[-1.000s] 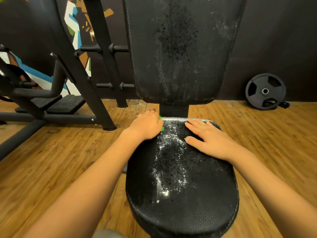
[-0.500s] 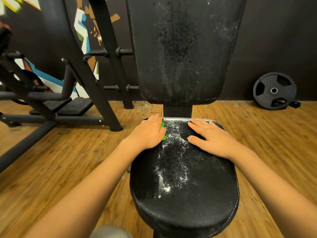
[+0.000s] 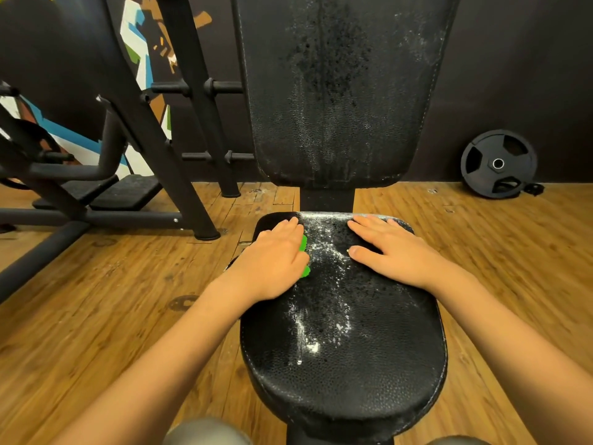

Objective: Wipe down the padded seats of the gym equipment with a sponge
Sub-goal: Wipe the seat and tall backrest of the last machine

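Note:
The black padded seat lies right below me, streaked with white residue down its middle. Above it stands the padded backrest, also speckled white. My left hand lies on the seat's far left part, covering a green sponge. Only the sponge's green edge shows, above and below my thumb, which curls over it. My right hand rests flat on the seat's far right part, fingers straight and holding nothing.
Wooden floor surrounds the seat. A black machine frame with pegs and a footplate stands at the left. A black weight plate leans on the dark wall at the right. My knees show at the bottom edge.
My left hand has slid the sponge a little toward me along the seat's left side. The right hand has stayed where it was. The view has shifted slightly.

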A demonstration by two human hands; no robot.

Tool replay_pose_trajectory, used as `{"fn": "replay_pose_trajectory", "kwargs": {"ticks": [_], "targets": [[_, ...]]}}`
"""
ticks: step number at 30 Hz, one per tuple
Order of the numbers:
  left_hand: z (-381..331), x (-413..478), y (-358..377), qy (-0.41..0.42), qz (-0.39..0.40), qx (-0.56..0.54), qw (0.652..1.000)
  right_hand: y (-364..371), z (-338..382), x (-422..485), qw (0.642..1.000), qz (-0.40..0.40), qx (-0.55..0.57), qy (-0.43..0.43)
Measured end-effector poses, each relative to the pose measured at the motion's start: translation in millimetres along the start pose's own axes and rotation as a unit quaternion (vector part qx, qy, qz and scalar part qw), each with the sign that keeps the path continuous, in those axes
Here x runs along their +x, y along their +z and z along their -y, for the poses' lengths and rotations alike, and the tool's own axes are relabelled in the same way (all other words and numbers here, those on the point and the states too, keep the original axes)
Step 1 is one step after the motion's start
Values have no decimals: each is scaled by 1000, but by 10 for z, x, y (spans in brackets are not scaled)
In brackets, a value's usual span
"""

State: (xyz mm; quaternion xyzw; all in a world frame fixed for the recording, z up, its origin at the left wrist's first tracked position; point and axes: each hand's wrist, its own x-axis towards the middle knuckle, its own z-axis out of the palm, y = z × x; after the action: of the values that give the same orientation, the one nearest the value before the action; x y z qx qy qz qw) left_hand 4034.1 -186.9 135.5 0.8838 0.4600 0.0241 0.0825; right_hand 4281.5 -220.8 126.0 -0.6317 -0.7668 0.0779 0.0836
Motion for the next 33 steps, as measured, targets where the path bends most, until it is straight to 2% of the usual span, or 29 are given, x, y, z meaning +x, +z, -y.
{"fn": "replay_pose_trajectory", "kwargs": {"ticks": [4,8,16,21,27,33], "targets": [[-1,153,-75,0,14,-2,1000,13,-17,7,1000,2,5,3],[-2,285,-72,-16,-8,1,1000,20,-25,12,1000,2,6,5],[-99,21,17,-32,-39,-4,999,30,-41,15,1000,-2,7,5],[-145,-178,74,-24,-36,-6,999,34,-58,29,1000,-3,5,1],[-81,117,-50,-17,-6,-8,1000,34,-48,18,1000,-2,6,4],[-85,123,-20,-19,-18,-10,1000,19,-35,4,1000,0,12,8]]}}
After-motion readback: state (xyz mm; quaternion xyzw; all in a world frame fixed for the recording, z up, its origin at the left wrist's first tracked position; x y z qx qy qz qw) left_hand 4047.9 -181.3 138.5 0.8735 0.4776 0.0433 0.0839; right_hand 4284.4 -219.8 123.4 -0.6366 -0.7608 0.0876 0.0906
